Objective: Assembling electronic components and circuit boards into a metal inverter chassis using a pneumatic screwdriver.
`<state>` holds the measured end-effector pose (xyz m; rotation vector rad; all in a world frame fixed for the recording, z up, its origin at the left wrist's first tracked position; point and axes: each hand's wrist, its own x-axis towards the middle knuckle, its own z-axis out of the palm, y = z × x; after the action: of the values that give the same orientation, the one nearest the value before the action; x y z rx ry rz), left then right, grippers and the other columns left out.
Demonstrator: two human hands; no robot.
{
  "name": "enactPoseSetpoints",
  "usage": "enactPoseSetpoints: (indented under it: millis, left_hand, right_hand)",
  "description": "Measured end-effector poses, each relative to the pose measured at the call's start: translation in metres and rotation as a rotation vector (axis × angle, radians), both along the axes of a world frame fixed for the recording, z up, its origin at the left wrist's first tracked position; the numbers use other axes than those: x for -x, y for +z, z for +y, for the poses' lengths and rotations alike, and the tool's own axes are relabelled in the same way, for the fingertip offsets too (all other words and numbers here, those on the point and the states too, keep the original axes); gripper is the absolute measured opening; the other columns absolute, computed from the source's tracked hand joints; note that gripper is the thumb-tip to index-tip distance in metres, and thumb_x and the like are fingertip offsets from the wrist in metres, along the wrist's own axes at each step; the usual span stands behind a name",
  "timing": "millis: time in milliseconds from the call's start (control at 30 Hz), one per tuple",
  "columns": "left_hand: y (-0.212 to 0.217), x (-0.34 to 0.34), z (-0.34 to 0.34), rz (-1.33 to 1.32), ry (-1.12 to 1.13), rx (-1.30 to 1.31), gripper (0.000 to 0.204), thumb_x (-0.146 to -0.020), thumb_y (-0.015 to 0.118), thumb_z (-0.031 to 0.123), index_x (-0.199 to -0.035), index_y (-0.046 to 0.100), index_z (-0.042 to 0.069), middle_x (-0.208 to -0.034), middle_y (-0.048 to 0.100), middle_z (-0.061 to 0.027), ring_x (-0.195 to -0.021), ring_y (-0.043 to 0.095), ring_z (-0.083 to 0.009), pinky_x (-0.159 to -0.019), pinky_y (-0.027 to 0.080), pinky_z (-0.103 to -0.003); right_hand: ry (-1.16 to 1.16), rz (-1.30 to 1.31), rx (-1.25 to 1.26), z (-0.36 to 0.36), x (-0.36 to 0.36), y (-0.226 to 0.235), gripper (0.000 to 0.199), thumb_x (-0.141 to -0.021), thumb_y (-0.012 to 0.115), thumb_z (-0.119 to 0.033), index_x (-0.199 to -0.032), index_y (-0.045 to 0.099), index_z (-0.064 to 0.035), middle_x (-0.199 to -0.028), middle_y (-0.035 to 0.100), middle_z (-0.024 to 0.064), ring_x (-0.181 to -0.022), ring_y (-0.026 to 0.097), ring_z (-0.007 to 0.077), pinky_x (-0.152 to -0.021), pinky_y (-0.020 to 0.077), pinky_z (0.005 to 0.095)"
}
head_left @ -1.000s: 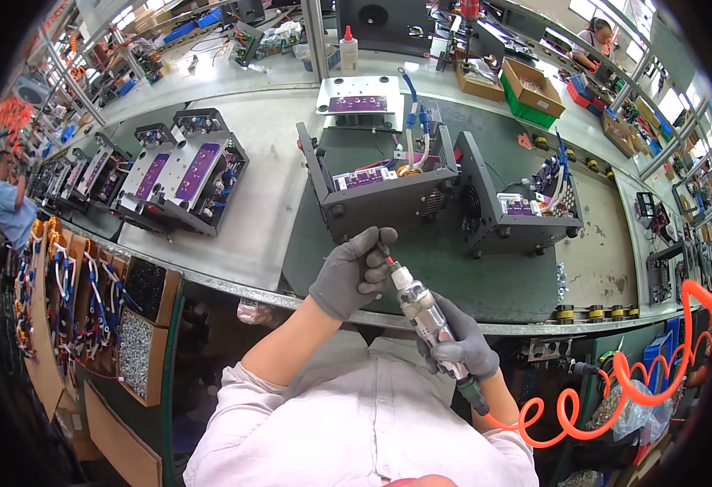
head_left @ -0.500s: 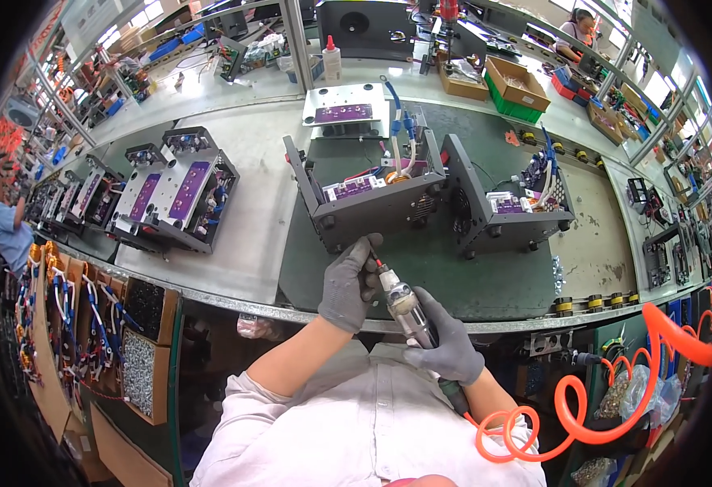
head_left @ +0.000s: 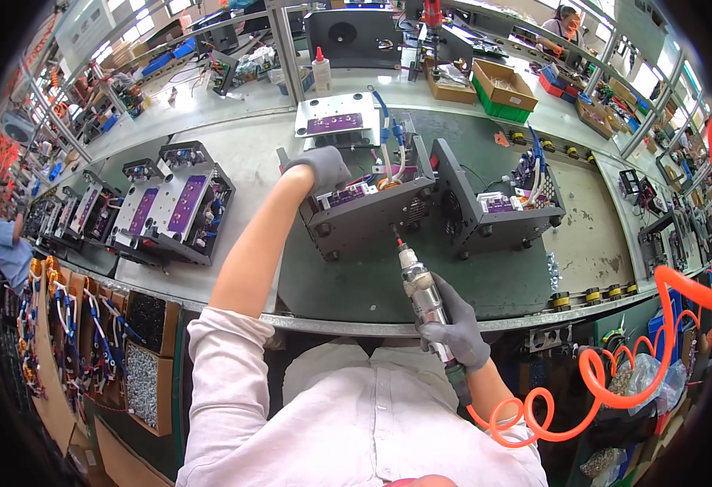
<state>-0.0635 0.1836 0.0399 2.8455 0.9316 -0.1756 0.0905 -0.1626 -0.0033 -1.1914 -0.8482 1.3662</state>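
Head view: gloved left hand [head_left: 317, 166] rests spread on the top rear edge of the open grey chassis [head_left: 368, 203], at mid-surface [head_left: 486, 284]. Gloved right hand [head_left: 456, 329] is clenched around the pneumatic screwdriver [head_left: 419, 284], tip just at the chassis front wall.

Risk: bit may slip off the screw and scratch the wall, or the chassis may shift under one-handed bracing. The orange coiled hose [head_left: 615, 381] could tug the tool.

Second chassis [head_left: 498, 203] crowds the right; wire bundle [head_left: 392, 158] sticks up inside.
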Motion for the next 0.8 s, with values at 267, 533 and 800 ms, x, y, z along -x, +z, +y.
enactPoseSetpoints:
  millis: [267, 533, 800]
  left_hand:
    - [-0.021, -0.020, 0.018, 0.425, -0.661, -0.258, 0.020, -0.073, 0.065, 0.004, -0.092, 0.067, 0.005, -0.091, 0.068, -0.0137, -0.084, 0.066, -0.0301, -0.072, 0.054, -0.034]
    - [-0.008, -0.018, 0.009, 0.346, -0.626, -0.182, 0.020, -0.074, 0.062, 0.003, -0.094, 0.066, 0.006, -0.091, 0.067, -0.0141, -0.083, 0.066, -0.0304, -0.072, 0.053, -0.034]
    - [-0.018, -0.014, 0.012, 0.091, -0.392, -0.127, 0.015, -0.080, 0.062, 0.010, -0.092, 0.068, 0.004, -0.079, 0.064, -0.0102, -0.070, 0.061, -0.0241, -0.065, 0.051, -0.033]
  right_hand:
    - [-0.017, 0.034, -0.022, 0.007, -0.002, -0.009, 0.100, -0.061, 0.079, -0.025, -0.143, 0.031, 0.0046, -0.128, 0.050, 0.0124, -0.111, 0.051, 0.0184, -0.098, 0.0394, 0.0294]
    - [-0.004, 0.004, -0.027, 0.019, -0.003, -0.003, 0.098, -0.062, 0.079, -0.022, -0.144, 0.031, 0.0039, -0.129, 0.049, 0.0125, -0.113, 0.049, 0.0183, -0.098, 0.0391, 0.0293]
    - [-0.042, 0.023, -0.037, 0.027, 0.003, -0.006, 0.094, -0.062, 0.076, -0.018, -0.143, 0.032, 0.0030, -0.115, 0.054, 0.0102, -0.085, 0.056, 0.0124, -0.073, 0.0494, 0.0252]
